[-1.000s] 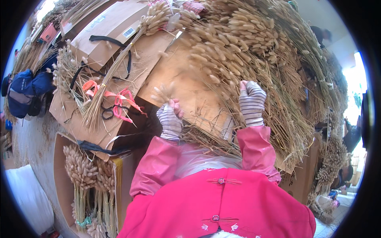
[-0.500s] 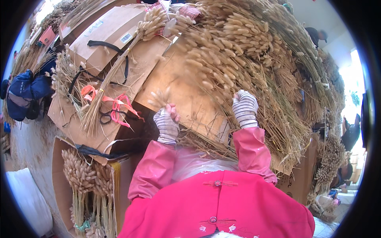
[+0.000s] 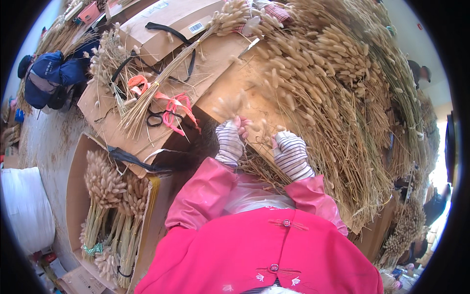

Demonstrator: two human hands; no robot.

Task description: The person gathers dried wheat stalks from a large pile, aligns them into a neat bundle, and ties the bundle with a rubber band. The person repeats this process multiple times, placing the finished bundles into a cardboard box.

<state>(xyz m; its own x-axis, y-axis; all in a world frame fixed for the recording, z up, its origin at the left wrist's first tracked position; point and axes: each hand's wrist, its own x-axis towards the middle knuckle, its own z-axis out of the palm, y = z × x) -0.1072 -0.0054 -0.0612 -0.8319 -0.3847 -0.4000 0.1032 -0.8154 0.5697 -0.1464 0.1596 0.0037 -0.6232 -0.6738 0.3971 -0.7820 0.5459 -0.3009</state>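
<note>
My left hand [image 3: 230,144], in a striped fingerless glove, pinches a small bunch of dried bunny-tail grass [image 3: 232,105], its fluffy heads pointing away from me. Close on its right, my right hand [image 3: 292,156] wears a matching glove and has its fingers curled. A few blurred fluffy heads [image 3: 265,128] show at the right fingertips; their stems are mostly hidden. Both hands are over the near part of a wooden board [image 3: 245,81]. To the right and beyond lies a large heap of the same dried grass [image 3: 328,112], heads away and stems toward me.
Left of the board, a cardboard sheet [image 3: 215,59] carries a tied-looking grass bundle [image 3: 147,100], pink ribbons [image 3: 177,111] and black straps. An open carton [image 3: 78,196] at the lower left holds upright bunches [image 3: 104,181]. A blue bag [image 3: 51,81] stands at the far left.
My right hand has come away from the heap toward my left hand, with a few heads now at its fingertips. The whole view has shifted, so surroundings appear further right.
</note>
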